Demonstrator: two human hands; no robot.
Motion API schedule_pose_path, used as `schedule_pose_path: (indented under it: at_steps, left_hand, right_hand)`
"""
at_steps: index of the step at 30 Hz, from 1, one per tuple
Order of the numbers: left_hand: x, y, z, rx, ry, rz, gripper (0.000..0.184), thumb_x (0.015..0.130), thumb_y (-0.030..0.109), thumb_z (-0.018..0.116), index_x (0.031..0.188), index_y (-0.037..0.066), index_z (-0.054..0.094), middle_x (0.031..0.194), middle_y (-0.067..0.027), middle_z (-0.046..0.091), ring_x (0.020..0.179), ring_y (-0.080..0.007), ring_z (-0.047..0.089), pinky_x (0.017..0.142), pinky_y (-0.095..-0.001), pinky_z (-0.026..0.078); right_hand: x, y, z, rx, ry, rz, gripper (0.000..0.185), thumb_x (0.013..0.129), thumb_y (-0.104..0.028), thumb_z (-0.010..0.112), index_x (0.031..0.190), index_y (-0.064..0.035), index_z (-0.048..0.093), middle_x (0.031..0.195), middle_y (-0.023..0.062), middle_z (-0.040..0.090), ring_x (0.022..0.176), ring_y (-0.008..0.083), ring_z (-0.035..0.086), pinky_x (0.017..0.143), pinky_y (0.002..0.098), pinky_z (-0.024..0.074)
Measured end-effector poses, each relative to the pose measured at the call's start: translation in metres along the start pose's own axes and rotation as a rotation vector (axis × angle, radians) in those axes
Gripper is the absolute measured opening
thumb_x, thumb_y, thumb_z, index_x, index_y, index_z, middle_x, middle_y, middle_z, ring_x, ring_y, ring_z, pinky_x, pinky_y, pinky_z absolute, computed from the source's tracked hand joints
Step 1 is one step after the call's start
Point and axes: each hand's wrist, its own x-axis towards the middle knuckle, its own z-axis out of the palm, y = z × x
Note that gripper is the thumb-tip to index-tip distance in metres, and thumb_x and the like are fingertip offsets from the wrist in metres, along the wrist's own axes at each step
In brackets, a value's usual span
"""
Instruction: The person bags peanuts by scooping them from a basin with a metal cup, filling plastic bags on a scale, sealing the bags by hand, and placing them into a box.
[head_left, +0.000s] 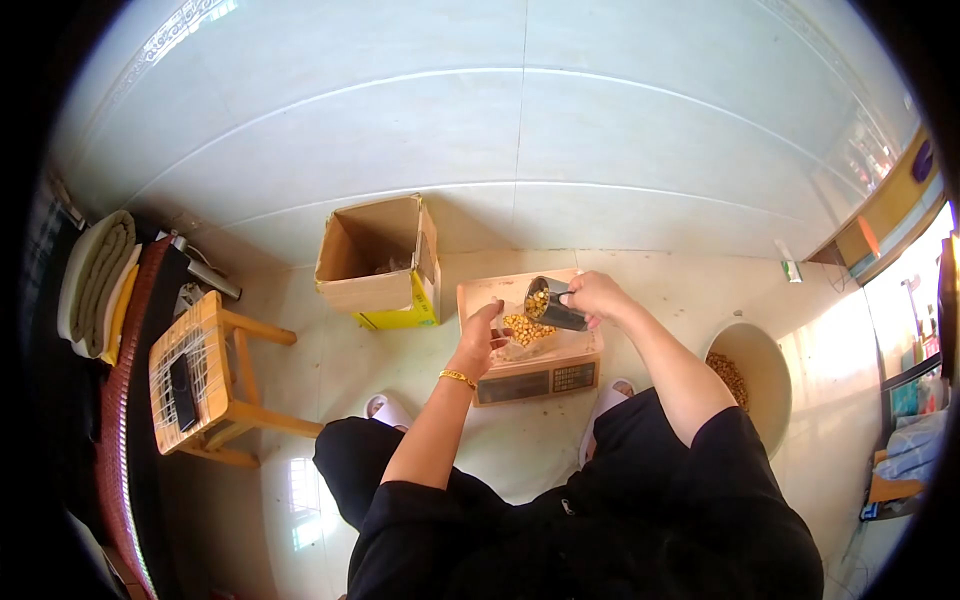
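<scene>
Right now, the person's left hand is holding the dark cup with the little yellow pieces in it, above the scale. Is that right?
Not quite: the head view shows the dark cup in the person's right hand, not the left hand. The little yellow pieces are in it, and it is above the scale, as you said.

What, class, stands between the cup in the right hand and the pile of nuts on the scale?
Nothing visible does. The right hand holds the cup with its mouth toward the pile of nuts on the scale. The left hand is at the pile's other side, outside that gap.
</scene>
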Motion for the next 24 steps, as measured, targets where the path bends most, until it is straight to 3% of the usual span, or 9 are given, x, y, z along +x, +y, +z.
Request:
schedule_pose_path:
  at_steps: [4,7,9,10,14,16,24]
  left_hand:
    - [0.004,0.001,-0.002,-0.051,0.024,-0.007,0.043,0.088,0.032,0.049,0.123,0.007,0.051,0.125,-0.0027,0.049,0.076,-0.0182,0.057,0.066,-0.0286,0.043]
    - [0.001,0.004,0.000,-0.089,0.050,0.007,0.043,0.087,0.031,0.049,0.124,0.008,0.051,0.126,-0.0021,0.048,0.074,-0.0182,0.057,0.065,-0.0286,0.043]
    - [-0.003,0.009,0.002,-0.118,0.011,0.030,0.044,0.087,0.032,0.048,0.125,0.008,0.050,0.128,-0.0017,0.048,0.073,-0.0180,0.057,0.065,-0.0284,0.043]
    - [-0.005,0.010,0.004,-0.115,0.013,0.032,0.044,0.087,0.032,0.048,0.125,0.008,0.050,0.128,-0.0017,0.048,0.073,-0.0180,0.057,0.065,-0.0284,0.043]
    - [-0.010,0.011,0.006,-0.076,-0.030,0.023,0.047,0.088,0.032,0.047,0.128,0.007,0.047,0.131,-0.0027,0.045,0.073,-0.0174,0.057,0.065,-0.0278,0.044]
    - [-0.010,0.012,0.007,-0.073,-0.044,0.023,0.047,0.089,0.032,0.046,0.129,0.007,0.046,0.132,-0.0031,0.044,0.074,-0.0172,0.057,0.066,-0.0277,0.044]
    - [-0.005,0.009,0.000,-0.082,-0.049,0.031,0.049,0.090,0.032,0.048,0.131,0.006,0.043,0.134,-0.0031,0.043,0.078,-0.0169,0.058,0.066,-0.0278,0.044]
  right_hand:
    - [-0.003,-0.003,-0.003,0.157,-0.014,-0.009,0.024,0.081,-0.024,0.061,0.082,0.0002,0.064,0.065,0.0118,0.061,0.052,0.0204,0.062,0.043,0.0319,0.0534]
    - [-0.003,-0.004,0.004,0.026,-0.004,-0.007,0.019,0.078,-0.018,0.060,0.084,-0.0011,0.066,0.072,0.0147,0.064,0.063,0.0238,0.065,0.053,0.0350,0.0545]
    - [-0.001,0.007,0.025,-0.525,0.174,-0.210,0.020,0.075,-0.021,0.062,0.082,-0.0029,0.067,0.079,0.0161,0.065,0.072,0.0298,0.064,0.065,0.0391,0.0523]
    - [0.001,0.009,0.033,-0.553,0.200,-0.179,0.020,0.071,-0.021,0.061,0.079,-0.0048,0.068,0.084,0.0175,0.065,0.084,0.0325,0.062,0.075,0.0402,0.0489]
    - [0.005,0.008,0.044,-0.559,0.164,-0.197,0.017,0.073,-0.019,0.060,0.079,-0.0046,0.068,0.082,0.0172,0.065,0.083,0.0322,0.063,0.073,0.0404,0.0496]
    - [0.005,0.003,0.044,-0.564,0.142,-0.167,0.019,0.071,-0.009,0.058,0.084,-0.0018,0.069,0.090,0.0180,0.066,0.085,0.0319,0.065,0.074,0.0402,0.0514]
    - [0.014,0.006,0.043,-0.582,0.220,-0.163,0.018,0.071,-0.011,0.059,0.083,-0.0024,0.069,0.085,0.0179,0.067,0.084,0.0313,0.065,0.072,0.0393,0.0520]
